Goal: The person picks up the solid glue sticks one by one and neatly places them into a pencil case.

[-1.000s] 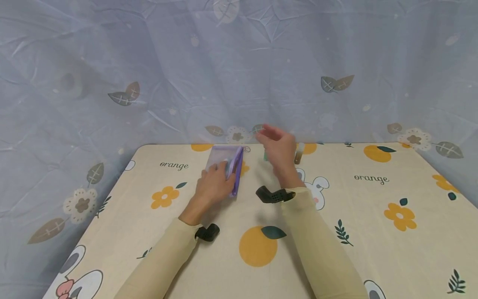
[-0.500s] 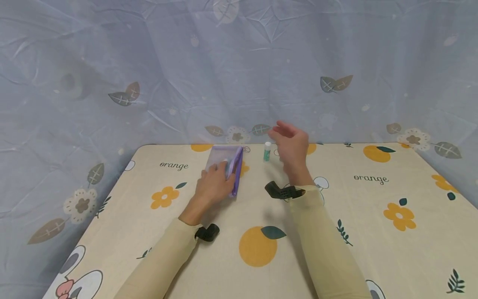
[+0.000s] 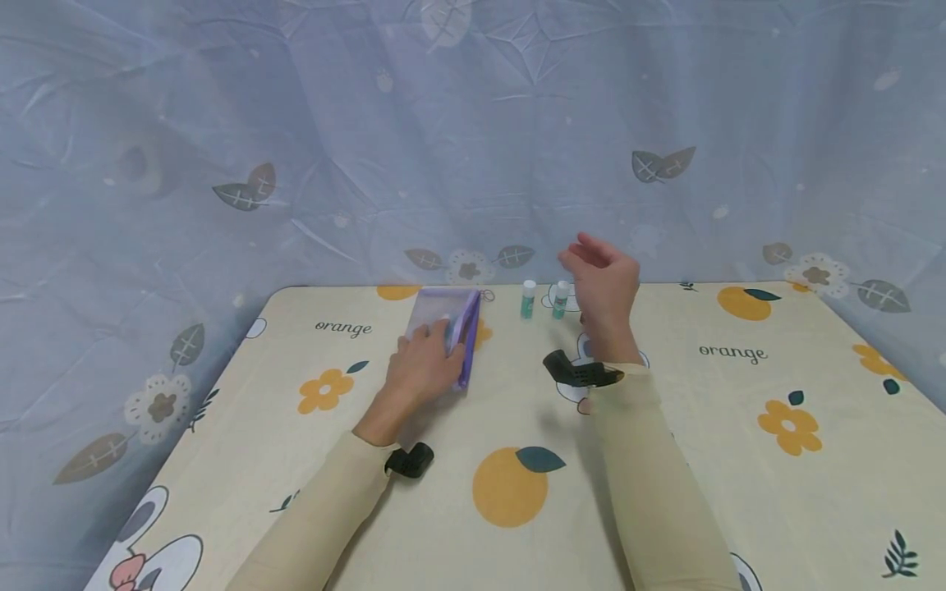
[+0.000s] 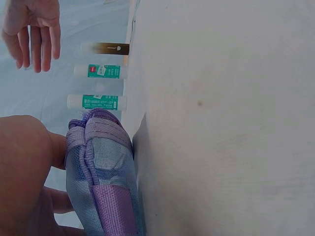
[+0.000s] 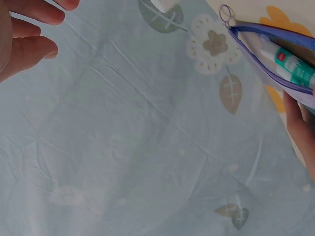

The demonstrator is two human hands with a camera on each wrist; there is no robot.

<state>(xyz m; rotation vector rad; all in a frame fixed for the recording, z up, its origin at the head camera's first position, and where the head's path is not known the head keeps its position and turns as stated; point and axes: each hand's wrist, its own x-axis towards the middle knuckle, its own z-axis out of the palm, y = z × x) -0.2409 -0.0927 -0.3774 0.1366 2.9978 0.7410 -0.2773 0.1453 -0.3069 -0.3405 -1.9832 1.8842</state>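
On the table (image 3: 414, 525), left fingers (image 4: 58, 200) hold a purple-trimmed pouch (image 4: 110, 164).

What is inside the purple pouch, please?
The purple pouch is unzipped; inside, at least one green-and-white tube shows. Whatever lies deeper is hidden by its side and the left hand.

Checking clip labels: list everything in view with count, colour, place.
Pouch: 1, purple and translucent, far side
Pull ring: 1, greyish, pouch's far corner
Standing glue sticks: 2, green, white caps, right of pouch
Inner glue stick: at least 1, green, inside pouch
Unclear item: 1, brown, beside standing glue sticks
Tablecloth: 1, cream, printed, underneath
Backdrop: 1, bluish, behind
Wrist cameras: 2, black, on wrists
Sleeves: 2, cream, on arms
Left hand: 1, gripping pouch
Right hand: 1, raised above tablecloth
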